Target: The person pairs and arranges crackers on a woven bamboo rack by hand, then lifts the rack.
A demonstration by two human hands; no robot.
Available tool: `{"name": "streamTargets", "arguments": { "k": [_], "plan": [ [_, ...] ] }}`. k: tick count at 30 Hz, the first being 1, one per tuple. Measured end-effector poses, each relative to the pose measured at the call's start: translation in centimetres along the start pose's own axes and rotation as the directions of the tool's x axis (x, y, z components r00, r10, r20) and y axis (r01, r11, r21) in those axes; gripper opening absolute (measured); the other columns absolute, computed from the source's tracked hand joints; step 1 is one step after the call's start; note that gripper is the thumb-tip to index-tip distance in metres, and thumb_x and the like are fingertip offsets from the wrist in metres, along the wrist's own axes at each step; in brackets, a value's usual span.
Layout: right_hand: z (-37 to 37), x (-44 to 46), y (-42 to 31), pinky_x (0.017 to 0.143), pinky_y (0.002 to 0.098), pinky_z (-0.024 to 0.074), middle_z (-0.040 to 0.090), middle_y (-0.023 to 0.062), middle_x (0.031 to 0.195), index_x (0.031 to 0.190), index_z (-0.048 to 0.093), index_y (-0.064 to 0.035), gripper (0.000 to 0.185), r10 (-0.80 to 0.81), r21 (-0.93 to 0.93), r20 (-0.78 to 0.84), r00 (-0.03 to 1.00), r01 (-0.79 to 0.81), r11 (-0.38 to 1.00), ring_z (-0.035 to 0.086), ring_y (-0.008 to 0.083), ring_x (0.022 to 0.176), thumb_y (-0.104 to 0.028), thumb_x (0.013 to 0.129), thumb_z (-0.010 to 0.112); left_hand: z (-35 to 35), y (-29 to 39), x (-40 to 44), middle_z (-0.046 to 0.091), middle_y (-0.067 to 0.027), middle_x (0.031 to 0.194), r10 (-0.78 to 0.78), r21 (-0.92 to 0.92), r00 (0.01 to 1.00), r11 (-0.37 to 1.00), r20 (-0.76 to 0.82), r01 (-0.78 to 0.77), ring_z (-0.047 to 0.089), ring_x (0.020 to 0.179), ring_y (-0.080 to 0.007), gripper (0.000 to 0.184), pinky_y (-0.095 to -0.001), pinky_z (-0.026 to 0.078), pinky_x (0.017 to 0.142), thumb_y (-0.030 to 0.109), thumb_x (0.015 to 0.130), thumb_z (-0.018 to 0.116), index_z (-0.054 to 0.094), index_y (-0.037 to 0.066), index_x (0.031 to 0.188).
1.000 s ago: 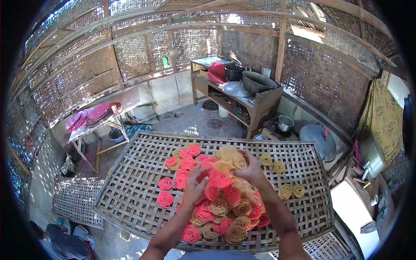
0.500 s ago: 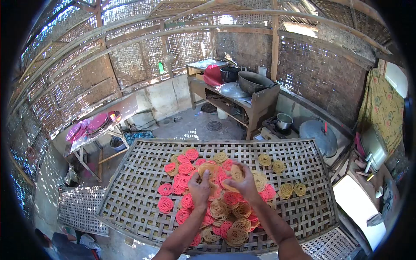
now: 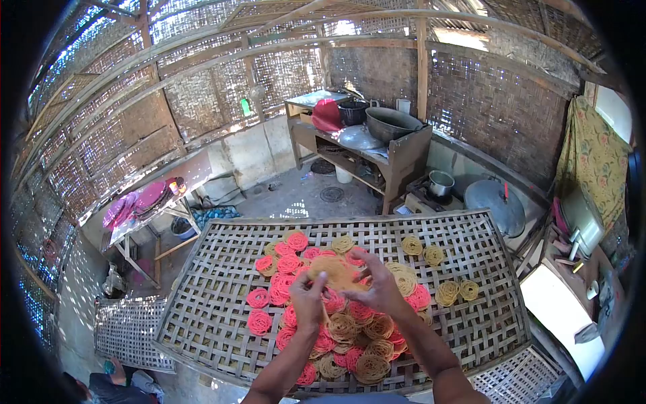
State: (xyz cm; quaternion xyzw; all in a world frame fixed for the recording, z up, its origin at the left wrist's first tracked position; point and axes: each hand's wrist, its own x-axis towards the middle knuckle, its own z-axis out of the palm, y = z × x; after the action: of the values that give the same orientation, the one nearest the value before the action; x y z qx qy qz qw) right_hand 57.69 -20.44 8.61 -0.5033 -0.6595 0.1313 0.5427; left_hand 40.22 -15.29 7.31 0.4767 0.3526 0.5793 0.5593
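Note:
My left hand [image 3: 309, 296] pinches the left edge of several tan coiled crackers [image 3: 335, 271], thumb on top. My right hand [image 3: 380, 286] curls around the right side of the same crackers, its thumb along their lower edge; motion blur softens this area. Below both hands lies a heap of lacy, noodle-like coiled crackers, pink ones [image 3: 280, 288] and tan ones [image 3: 371, 368] mixed and overlapping. They rest on a large woven bamboo tray [image 3: 222, 269]. A few tan crackers [image 3: 447, 293] lie apart on the tray's right side, and two pink ones [image 3: 259, 322] at the left.
Behind the tray stands a wooden bench [image 3: 410, 158] with a large pot [image 3: 393, 124]. A small pot [image 3: 441, 183] sits on a stove beside a big round lid [image 3: 494, 207]. At left is a low table [image 3: 195, 178] with pink items. Another person [image 3: 111, 384] is at lower left.
My right hand has brought its tan cracker leftward to the tan crackers in my left hand. Before, the two hands held their crackers apart. The view has shifted slightly.

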Motion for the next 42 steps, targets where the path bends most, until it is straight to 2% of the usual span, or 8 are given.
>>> {"name": "streamTargets", "arguments": {
  "k": [7, 8, 12, 17, 22, 28, 31, 42],
  "plan": [
    [-2.4, 0.1, 0.4, 0.091, 0.0383, 0.0551, 0.057, 0.0138, 0.135, 0.142, 0.052, -0.0087, 0.079, 0.189, 0.05, 0.063, 0.98, -0.192, 0.98, 0.064, 0.0267, 0.116, -0.035, 0.078, 0.089, -3.4, -1.0, 2.8, 0.071, -0.0095, 0.092, 0.042, 0.394, 0.977, 0.911, 0.207, -0.123, 0.065, 0.078, -0.0146, 0.033, -0.0281, 0.052, 0.072, 0.022, 0.091, 0.076, 0.07, -0.004, 0.111],
    [-3.1, 0.2, 1.1, 0.107, 0.0436, 0.0458, 0.053, 0.0182, 0.144, 0.145, 0.049, -0.0048, 0.094, 0.223, -0.06, 0.138, 0.965, -0.217, 0.974, 0.058, 0.0333, 0.127, -0.062, 0.077, 0.08, -3.6, 0.0, 2.6, 0.071, -0.015, 0.111, 0.002, 0.566, 0.976, 0.814, 0.22, -0.129, 0.066, 0.101, -0.0239, 0.055, -0.0358, 0.052, 0.09, 0.038, 0.086, 0.08, 0.067, 0.001, 0.125],
    [-5.9, -2.9, 5.5, 0.116, 0.0531, 0.0306, 0.046, 0.0218, 0.151, 0.15, 0.041, -0.0013, 0.126, 0.469, -0.699, 0.096, 0.878, -0.276, 0.66, 0.044, 0.0382, 0.14, -0.092, 0.065, 0.061, -7.9, -2.4, 3.0, 0.051, -0.0262, 0.143, 0.06, 0.85, 0.927, 0.381, 0.369, -0.363, 0.046, 0.134, -0.0384, 0.089, -0.0507, 0.035, 0.112, 0.064, 0.082, 0.072, 0.051, 0.003, 0.144],
    [-5.7, -7.0, 5.9, 0.115, 0.0554, 0.0304, 0.043, 0.0253, 0.148, 0.151, 0.039, -0.0067, 0.128, 0.672, -0.763, 0.0, 0.741, -0.435, 0.479, 0.041, 0.0417, 0.139, -0.091, 0.06, 0.066, -8.3, -5.2, 0.0, 0.02, -0.0323, 0.162, -0.17, 0.924, 0.911, 0.143, 0.376, -0.354, 0.013, 0.153, -0.047, 0.119, -0.0657, 0.008, 0.12, 0.083, 0.076, 0.06, 0.027, 0.003, 0.158],
    [-5.1, -7.0, 4.5, 0.107, 0.0496, 0.0421, 0.054, 0.0227, 0.131, 0.14, 0.053, -0.0059, 0.114, 0.545, -0.701, -0.045, 0.837, -0.415, 0.58, 0.052, 0.0382, 0.127, -0.084, 0.06, 0.073, -2.3, -3.8, -1.9, 0.035, -0.0162, 0.161, -0.294, 0.854, 0.814, 0.017, 0.501, -0.519, 0.027, 0.152, -0.0284, 0.114, -0.0691, 0.007, 0.119, 0.084, 0.072, 0.063, 0.035, 0.014, 0.157],
    [-5.0, -7.0, 5.7, 0.102, 0.0401, 0.0483, 0.062, 0.0204, 0.127, 0.136, 0.058, -0.0047, 0.093, 0.48, -0.265, -0.055, 0.876, -0.476, 0.839, 0.061, 0.0312, 0.118, -0.055, 0.064, 0.09, -0.8, -4.8, -1.1, 0.073, -0.0082, 0.103, -0.084, 0.723, 0.775, 0.435, 0.626, -0.537, 0.069, 0.101, -0.0234, 0.053, -0.0548, 0.034, 0.113, 0.045, 0.086, 0.077, 0.068, 0.008, 0.124],
    [-4.9, -5.9, 5.0, 0.099, 0.0353, 0.051, 0.065, 0.0155, 0.125, 0.133, 0.06, -0.0039, 0.073, 0.488, 0.014, -0.031, 0.872, -0.488, 0.873, 0.064, 0.024, 0.113, -0.027, 0.071, 0.092, 1.1, -5.3, -1.5, 0.073, -0.0043, 0.083, -0.108, 0.377, 0.891, 0.923, 0.44, -0.074, 0.068, 0.081, -0.0147, 0.024, -0.0369, 0.053, 0.088, 0.02, 0.09, 0.075, 0.073, 0.003, 0.107],
    [-5.6, 1.9, -1.4, 0.094, 0.0303, 0.0538, 0.065, 0.0086, 0.124, 0.133, 0.058, -0.0009, 0.057, 0.301, 0.533, -0.261, 0.917, -0.123, 0.837, 0.065, 0.0152, 0.105, -0.008, 0.083, 0.084, 5.1, 0.4, 0.7, 0.055, -0.0213, 0.141, 0.17, 0.128, 0.935, 0.967, 0.313, -0.218, 0.054, 0.128, -0.0251, 0.072, -0.0376, 0.045, 0.107, 0.026, 0.089, 0.079, 0.046, -0.004, 0.145]
  ]
}}
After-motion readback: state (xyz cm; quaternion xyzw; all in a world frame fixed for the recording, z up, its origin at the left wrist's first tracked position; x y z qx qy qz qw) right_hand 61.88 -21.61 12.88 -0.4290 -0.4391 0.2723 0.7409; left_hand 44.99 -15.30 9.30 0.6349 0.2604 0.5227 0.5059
